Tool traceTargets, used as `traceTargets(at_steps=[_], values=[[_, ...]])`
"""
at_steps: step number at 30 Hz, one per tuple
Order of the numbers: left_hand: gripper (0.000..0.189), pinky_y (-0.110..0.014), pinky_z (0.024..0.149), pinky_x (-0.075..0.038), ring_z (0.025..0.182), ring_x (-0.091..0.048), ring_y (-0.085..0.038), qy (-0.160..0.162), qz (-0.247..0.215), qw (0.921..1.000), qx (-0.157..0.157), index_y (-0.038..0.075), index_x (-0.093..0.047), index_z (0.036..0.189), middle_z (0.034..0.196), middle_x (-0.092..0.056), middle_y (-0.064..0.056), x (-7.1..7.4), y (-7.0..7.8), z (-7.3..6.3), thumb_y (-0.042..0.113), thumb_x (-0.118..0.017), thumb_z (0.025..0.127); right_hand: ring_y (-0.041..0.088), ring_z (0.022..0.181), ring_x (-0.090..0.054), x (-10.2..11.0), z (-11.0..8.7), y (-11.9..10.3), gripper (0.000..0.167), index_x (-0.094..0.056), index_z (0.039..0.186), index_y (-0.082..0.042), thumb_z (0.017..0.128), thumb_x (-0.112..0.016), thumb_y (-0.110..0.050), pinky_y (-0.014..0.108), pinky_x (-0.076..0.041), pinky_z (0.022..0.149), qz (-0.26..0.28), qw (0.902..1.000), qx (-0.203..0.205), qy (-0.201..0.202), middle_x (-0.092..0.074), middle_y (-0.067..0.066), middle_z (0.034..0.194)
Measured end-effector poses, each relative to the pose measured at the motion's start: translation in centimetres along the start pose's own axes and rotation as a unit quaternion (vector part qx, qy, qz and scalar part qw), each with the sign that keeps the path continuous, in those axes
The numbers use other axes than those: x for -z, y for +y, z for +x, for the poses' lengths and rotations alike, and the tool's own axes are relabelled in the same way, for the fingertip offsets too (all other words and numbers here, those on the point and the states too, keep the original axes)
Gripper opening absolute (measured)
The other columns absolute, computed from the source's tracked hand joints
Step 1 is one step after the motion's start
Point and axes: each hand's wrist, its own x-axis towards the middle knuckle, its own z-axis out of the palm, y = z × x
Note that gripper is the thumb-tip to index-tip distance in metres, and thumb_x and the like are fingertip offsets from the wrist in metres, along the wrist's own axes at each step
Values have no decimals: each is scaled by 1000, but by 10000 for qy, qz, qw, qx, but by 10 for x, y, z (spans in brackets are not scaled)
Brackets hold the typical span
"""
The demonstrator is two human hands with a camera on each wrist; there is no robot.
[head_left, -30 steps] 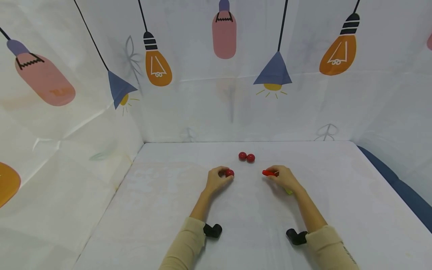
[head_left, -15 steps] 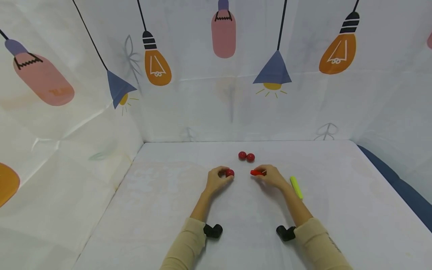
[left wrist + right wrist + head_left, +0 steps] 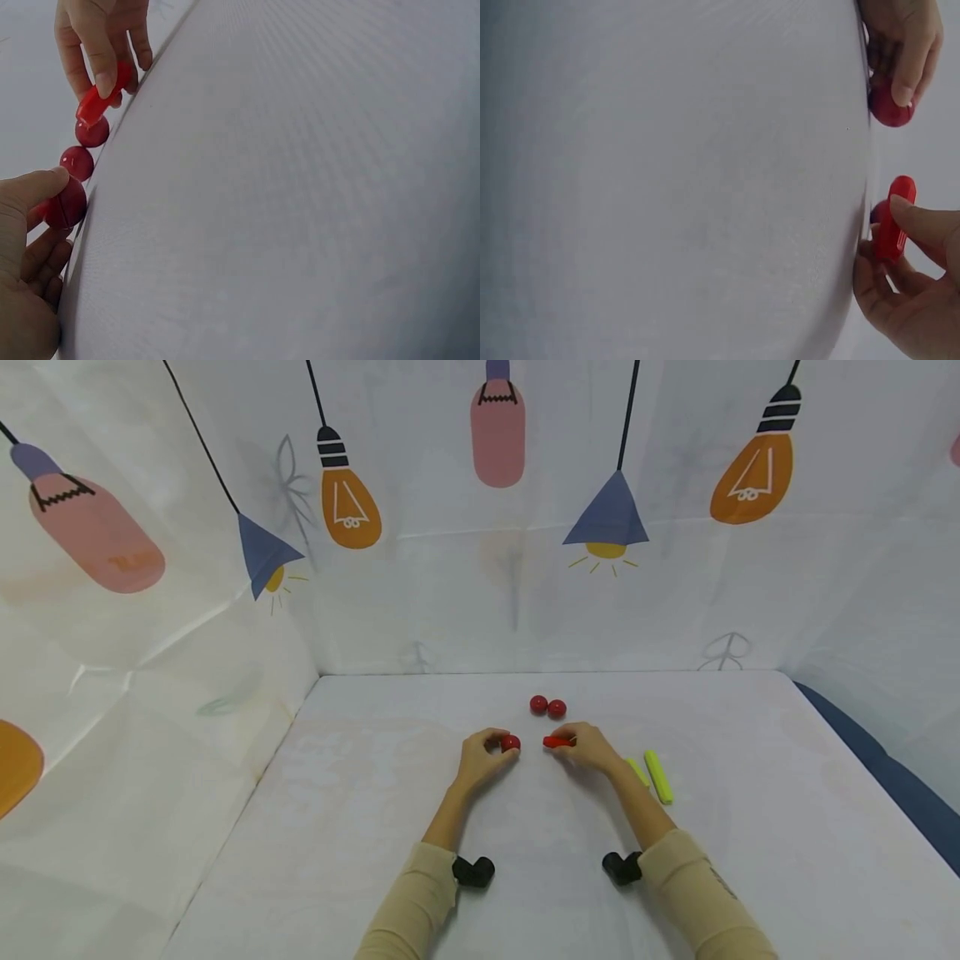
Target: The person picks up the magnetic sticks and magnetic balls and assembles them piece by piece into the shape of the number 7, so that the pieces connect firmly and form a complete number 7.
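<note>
My left hand (image 3: 478, 762) pinches a shiny red ball (image 3: 511, 743) at the table surface, thumb and fingers on either side. A thin dark seam runs down this ball (image 3: 66, 204) in the left wrist view. To its right, my right hand (image 3: 591, 748) holds a short red plastic bar (image 3: 895, 225) with rounded ends between thumb and fingers. The bar points toward the held ball, with a small gap between them. Two more red balls, a left one (image 3: 538, 704) and a right one (image 3: 557, 709), sit side by side beyond the hands.
Two yellow-green sticks lie by the right forearm: a whole one (image 3: 658, 777) and one (image 3: 638, 772) partly behind the forearm. The white table (image 3: 360, 827) meets a lamp-patterned cloth wall (image 3: 450, 602) at the back. Black wrist cameras stick out from both sleeves.
My right hand has moved left with the red bar, closer to the ball in my left hand. Its forearm now uncovers both yellow-green sticks. The left hand stays in place.
</note>
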Motion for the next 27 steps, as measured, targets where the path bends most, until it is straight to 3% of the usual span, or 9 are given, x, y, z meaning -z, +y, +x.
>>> traceTargets(at_steps=[17,27], values=[[31,-35,86,-48,95,-59,-22,-19,-23,10000,-58,0,-67,106,102,-67,-11,1,0,0,17,-73,80,27,93,-57,-9,10,-12,28,-65,111,3,85,-65,-6,43,-50,85,-92,9990,404,-173,-65,15,103],[32,-38,89,-47,98,-60,-23,10,-7,10000,19,0,-67,107,103,-67,-11,2,2,-1,16,-73,80,26,93,-57,-13,12,-17,26,-65,110,1,85,-65,-5,42,-49,86,-29,9991,349,-232,-65,13,103]])
